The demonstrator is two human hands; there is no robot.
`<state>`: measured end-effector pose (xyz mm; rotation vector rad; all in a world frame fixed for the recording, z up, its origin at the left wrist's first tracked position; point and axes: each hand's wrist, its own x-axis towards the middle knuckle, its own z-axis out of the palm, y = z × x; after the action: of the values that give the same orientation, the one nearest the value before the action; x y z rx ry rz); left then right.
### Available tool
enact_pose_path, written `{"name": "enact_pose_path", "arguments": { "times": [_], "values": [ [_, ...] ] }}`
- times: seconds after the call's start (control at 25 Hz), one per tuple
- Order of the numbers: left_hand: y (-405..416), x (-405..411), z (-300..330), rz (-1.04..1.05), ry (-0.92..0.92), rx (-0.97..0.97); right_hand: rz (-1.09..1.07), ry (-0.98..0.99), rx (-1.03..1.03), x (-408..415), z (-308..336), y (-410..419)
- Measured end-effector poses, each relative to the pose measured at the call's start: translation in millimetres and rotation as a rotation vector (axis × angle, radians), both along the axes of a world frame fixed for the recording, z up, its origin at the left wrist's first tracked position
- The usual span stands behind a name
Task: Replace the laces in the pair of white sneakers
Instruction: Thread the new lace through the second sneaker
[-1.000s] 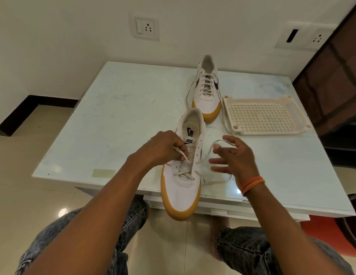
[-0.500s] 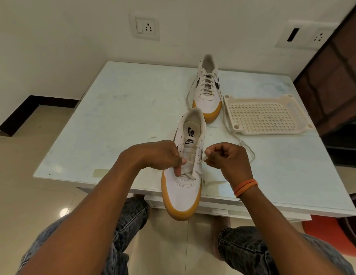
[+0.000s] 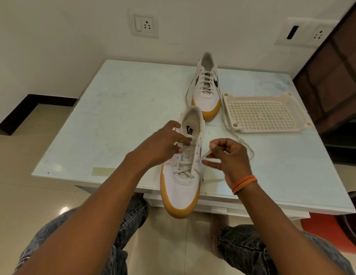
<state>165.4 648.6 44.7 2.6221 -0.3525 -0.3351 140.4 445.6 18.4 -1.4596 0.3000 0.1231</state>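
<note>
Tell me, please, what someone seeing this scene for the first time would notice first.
Most striking is the near sneaker, white with a yellow-brown sole, its toe hanging over the front edge of the white table, only its lower eyelets laced. The left hand holds lace at its left side, and the right hand pinches the white lace at its right. Behind stand the second sneaker, laced up, and to its right a cream perforated tray.
</note>
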Motion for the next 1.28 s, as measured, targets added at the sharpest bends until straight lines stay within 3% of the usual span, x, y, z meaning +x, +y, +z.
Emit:
{"name": "enact_pose_path", "arguments": {
  "times": [0.12, 0.2, 0.28, 0.4, 0.56, 0.72, 0.84, 1.08, 1.28],
  "values": [
    [1.9, 1.6, 1.7, 0.030, -0.001, -0.026, -0.354, -0.001, 0.132, 16.5, 3.4, -25.7],
    [1.7, 0.7, 4.0, 0.043, -0.014, -0.045, -0.445, 0.066, 0.196, 19.0, 2.5, -31.7],
    [0.1, -0.4, 5.4, 0.034, -0.019, -0.054, -0.284, 0.184, 0.197, 9.9, 0.0, -20.0],
    [-0.1, -0.7, 4.8, 0.037, -0.024, -0.046, 0.088, 0.298, -0.020, -7.4, 0.6, 0.8],
    [-0.7, -0.6, 3.8, 0.035, -0.029, -0.040, 0.258, 0.178, -0.054, -5.5, 5.9, -7.6],
    [-1.3, 0.2, 3.5, 0.035, -0.030, -0.031, 0.342, -0.111, -0.344, -3.0, -0.2, -9.0],
    [-1.7, 1.4, 1.8, 0.036, -0.032, -0.023, 0.428, -0.154, -0.392, -1.7, -2.9, -8.0],
    [-2.9, 1.0, 4.6, 0.038, 0.021, -0.048, 0.429, -0.254, -0.535, -0.1, -5.2, -10.2],
    [1.4, 2.0, 8.8, 0.026, 0.050, -0.041, 0.081, -0.189, -0.508, 10.1, -1.5, -29.9]
  ]
}}
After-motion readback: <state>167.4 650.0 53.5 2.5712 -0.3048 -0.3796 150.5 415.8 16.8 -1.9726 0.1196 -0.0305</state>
